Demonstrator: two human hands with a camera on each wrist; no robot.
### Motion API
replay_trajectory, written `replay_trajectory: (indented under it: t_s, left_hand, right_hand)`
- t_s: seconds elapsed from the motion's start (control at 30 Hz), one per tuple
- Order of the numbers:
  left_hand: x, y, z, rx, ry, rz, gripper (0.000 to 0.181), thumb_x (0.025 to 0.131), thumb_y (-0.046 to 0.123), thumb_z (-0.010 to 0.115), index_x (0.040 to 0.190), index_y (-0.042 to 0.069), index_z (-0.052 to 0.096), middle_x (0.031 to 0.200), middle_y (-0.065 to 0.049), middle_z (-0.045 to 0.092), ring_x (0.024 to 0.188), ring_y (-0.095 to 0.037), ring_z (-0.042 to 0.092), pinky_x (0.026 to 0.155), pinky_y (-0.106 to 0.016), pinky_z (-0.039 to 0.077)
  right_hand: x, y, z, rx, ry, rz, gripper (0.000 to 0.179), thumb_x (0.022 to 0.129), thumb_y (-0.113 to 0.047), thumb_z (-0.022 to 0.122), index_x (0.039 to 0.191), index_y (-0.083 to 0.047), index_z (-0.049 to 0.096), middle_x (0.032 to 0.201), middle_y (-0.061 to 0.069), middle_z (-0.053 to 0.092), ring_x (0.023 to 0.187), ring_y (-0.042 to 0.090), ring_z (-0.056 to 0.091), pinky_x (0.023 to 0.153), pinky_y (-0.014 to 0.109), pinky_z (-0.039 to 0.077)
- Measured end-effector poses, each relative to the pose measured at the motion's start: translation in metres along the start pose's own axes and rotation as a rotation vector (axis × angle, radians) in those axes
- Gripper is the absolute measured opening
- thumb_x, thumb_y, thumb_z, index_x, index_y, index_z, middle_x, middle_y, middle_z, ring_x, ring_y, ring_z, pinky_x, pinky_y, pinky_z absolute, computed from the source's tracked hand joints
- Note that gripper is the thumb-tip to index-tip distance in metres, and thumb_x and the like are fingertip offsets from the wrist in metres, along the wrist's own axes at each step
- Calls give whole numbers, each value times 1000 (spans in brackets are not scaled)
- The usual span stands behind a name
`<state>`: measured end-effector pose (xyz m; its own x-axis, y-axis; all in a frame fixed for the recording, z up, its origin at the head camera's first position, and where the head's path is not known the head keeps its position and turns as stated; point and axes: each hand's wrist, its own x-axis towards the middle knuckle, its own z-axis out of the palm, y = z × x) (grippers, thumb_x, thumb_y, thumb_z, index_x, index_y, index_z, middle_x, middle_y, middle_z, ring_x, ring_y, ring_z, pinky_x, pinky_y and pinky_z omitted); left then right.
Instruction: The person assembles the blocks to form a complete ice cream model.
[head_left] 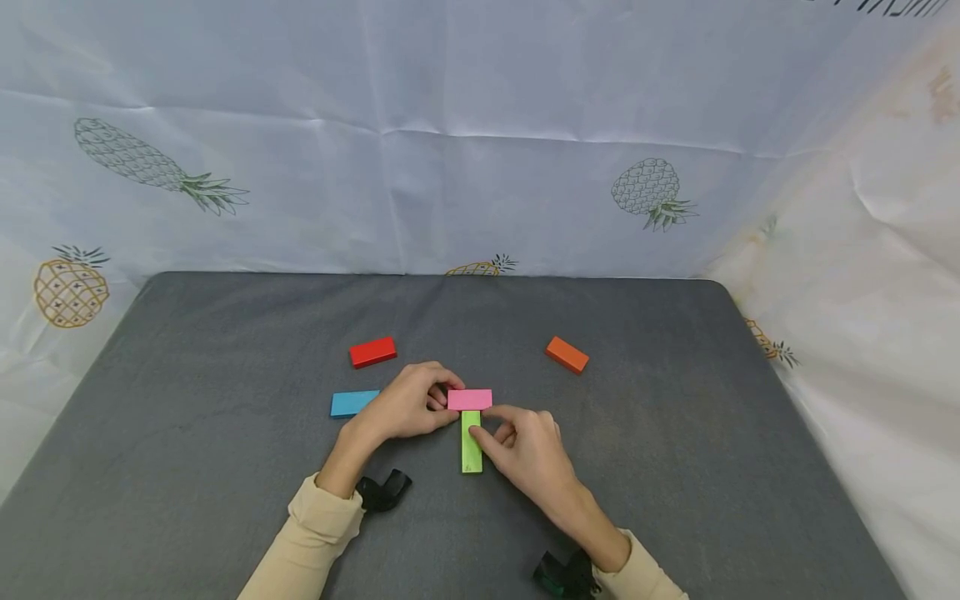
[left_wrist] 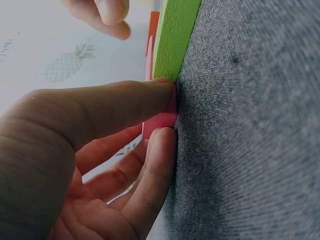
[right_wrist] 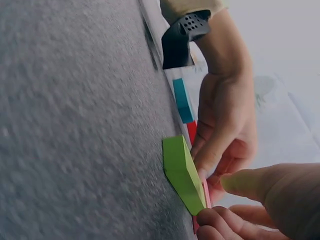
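Note:
A pink block [head_left: 469, 400] lies crosswise at the far end of a lime green block [head_left: 471, 458], so the two make a T on the grey cloth. With thumb and fingers, my left hand [head_left: 405, 404] pinches the pink block's left end; the left wrist view shows its thumb beside the corner where pink [left_wrist: 162, 119] meets green [left_wrist: 175, 40]. My right hand [head_left: 536, 458] is at the other side, fingertips by the pink block's right end. Its thumb hovers apart from the green block [right_wrist: 182, 175] in the right wrist view.
A blue block [head_left: 352, 404] lies partly behind my left hand. Farther back are a red block [head_left: 372, 352] on the left and an orange block [head_left: 567, 355] on the right. The grey table [head_left: 675, 400] meets a pineapple-print cloth [head_left: 480, 200] at its back edge.

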<state>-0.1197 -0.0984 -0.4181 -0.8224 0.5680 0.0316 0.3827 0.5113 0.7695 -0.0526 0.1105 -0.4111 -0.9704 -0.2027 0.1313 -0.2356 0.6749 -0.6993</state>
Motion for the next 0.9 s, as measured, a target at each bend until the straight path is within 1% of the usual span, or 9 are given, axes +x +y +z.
replay_trajectory:
  t_s: [0.13,0.27,0.37,0.53,0.67,0.9]
  left_hand:
    - [0,0,-1,3,1,4,23,86,2,78,108,-1,73,99,-10,68,80,-11,63,74,-21,58]
    - [0,2,-2,-4,-9,-11,25,86,4,79,110,0,73,101,-9,69,81,-10,63,75,-19,58]
    - [1,3,-3,-21,-19,-28,27,87,5,79,112,0,72,103,-10,68,82,-10,64,76,-18,58]
    - [0,2,-4,-52,-24,-40,27,86,6,80,112,0,71,105,-12,67,84,-10,66,77,-19,59]
    - [0,1,-5,-59,-26,-45,25,86,5,80,109,0,70,103,-11,66,84,-10,66,78,-20,59]
    - [0,1,-4,-67,-31,-60,23,87,6,79,108,2,70,101,-9,66,83,-8,65,78,-18,58]
  right_hand:
    - [2,2,-3,9,15,-32,22,86,-15,83,104,-4,79,61,-7,65,50,-7,51,50,15,45]
    - [4,5,-5,14,10,-57,21,86,-13,82,105,-3,79,64,-6,66,52,-7,51,52,15,47]
    - [6,7,-7,14,13,-73,20,86,-11,82,104,-3,79,66,-4,67,53,-6,53,53,14,48]
    - [8,11,-11,13,40,-131,20,84,-8,83,102,-1,79,71,0,69,56,-4,56,55,14,50]
    - [11,15,-16,2,60,-180,20,84,-8,83,102,-1,79,72,0,68,58,-3,56,55,15,51]
    - [18,29,-32,-24,116,-216,22,84,-9,83,104,-1,79,80,5,69,61,4,60,56,22,54]
